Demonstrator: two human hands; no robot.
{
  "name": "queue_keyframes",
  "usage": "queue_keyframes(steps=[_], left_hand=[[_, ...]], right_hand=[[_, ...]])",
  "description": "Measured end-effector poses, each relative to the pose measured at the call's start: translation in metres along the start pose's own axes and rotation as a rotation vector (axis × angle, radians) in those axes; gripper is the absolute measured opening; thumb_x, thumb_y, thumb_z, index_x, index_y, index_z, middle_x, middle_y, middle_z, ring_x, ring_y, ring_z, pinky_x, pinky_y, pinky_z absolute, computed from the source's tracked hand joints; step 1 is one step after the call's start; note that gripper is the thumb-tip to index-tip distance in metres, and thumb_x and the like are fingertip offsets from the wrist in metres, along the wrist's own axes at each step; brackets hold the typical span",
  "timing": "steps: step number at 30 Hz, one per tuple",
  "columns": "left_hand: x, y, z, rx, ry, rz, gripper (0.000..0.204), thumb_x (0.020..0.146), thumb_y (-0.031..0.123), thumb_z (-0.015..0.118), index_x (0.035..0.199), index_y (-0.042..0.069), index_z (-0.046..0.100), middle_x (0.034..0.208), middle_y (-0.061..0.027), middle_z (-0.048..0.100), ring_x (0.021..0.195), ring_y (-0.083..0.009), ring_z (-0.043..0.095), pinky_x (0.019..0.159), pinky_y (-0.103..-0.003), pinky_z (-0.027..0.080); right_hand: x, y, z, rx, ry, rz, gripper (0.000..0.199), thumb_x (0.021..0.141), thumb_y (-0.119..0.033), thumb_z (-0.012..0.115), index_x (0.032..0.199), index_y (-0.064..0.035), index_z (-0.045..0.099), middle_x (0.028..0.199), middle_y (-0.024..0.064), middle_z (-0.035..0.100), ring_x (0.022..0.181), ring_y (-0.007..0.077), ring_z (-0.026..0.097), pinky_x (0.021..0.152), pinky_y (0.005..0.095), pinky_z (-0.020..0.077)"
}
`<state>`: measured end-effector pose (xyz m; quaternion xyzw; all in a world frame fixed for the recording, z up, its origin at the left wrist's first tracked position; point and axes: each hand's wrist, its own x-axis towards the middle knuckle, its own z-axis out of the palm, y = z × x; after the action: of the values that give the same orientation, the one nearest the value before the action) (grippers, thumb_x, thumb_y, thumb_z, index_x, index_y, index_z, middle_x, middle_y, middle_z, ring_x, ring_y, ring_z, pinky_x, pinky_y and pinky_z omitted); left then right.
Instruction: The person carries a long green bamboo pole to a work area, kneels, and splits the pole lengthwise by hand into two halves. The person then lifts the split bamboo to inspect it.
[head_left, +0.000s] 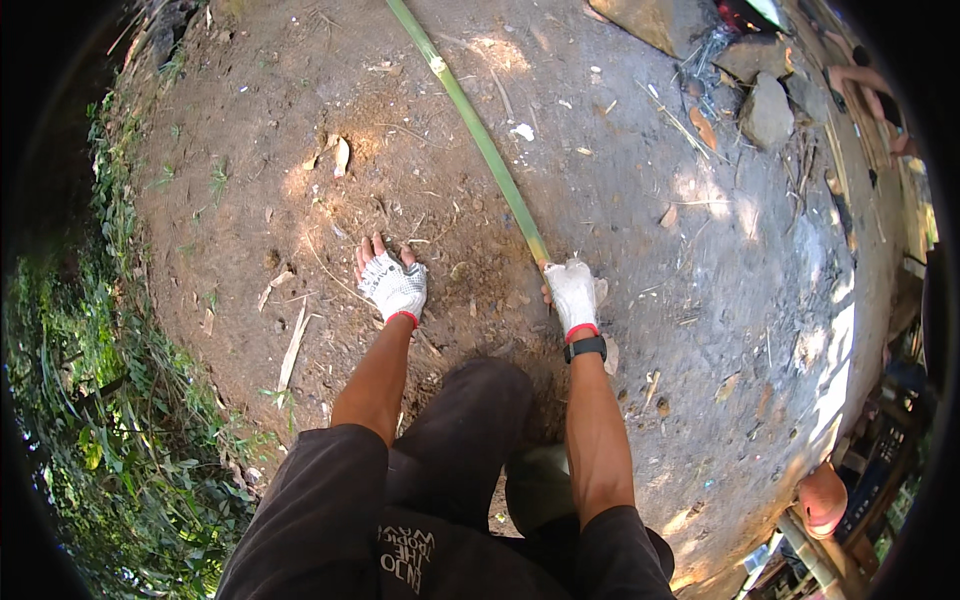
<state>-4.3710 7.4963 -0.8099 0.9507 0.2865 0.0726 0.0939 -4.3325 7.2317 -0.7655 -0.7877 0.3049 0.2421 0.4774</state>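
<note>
A long green bamboo strip (487,150) runs from the top edge of the head view down to my right hand (573,294). That hand, in a white glove with a red cuff, is closed around the strip's near, yellowish end; a dark band circles the wrist. My left hand (394,286) wears a white fingerless glove with dark grip marks. Its fingers are stretched and apart over the brown soil, with nothing in them. The strip lies to the right of my left hand and does not touch it. My palms are hidden.
Large stones (767,112) surround ash at the upper right. Another person's bare limb (868,82) shows at the right rim. Green plants (110,440) border the left. Dry leaves (342,156) and pale splinters (293,345) litter the dirt. A reddish round vessel (822,500) is at lower right.
</note>
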Motion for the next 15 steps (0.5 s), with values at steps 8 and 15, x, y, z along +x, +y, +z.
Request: queue_keyframes(steps=[8, 15], left_hand=[[0.006, -0.002, -0.022, -0.364, -0.026, -0.080, 0.049, 0.090, 0.030, 0.056, 0.130, 0.003, 0.048, 0.141, -0.0198, 0.037, 0.130, -0.0353, 0.034, 0.108, -0.043, 0.027], [-0.077, 0.092, -0.044, -0.975, -0.461, -0.163, 0.026, 0.092, 0.017, 0.056, 0.110, -0.003, 0.058, 0.094, -0.0132, 0.066, 0.083, -0.0234, 0.063, 0.073, -0.034, 0.049]], right_hand=[[0.008, 0.007, 0.001, 0.052, -0.054, -0.095, 0.029, 0.082, -0.023, 0.067, 0.077, 0.0035, 0.057, 0.059, 0.0116, 0.061, 0.047, 0.0203, 0.060, 0.043, 0.0348, 0.0448], [0.012, 0.015, -0.006, 0.098, -0.084, -0.031, 0.026, 0.081, -0.020, 0.067, 0.079, 0.0038, 0.057, 0.060, 0.0118, 0.061, 0.047, 0.0210, 0.061, 0.043, 0.0336, 0.0448]])
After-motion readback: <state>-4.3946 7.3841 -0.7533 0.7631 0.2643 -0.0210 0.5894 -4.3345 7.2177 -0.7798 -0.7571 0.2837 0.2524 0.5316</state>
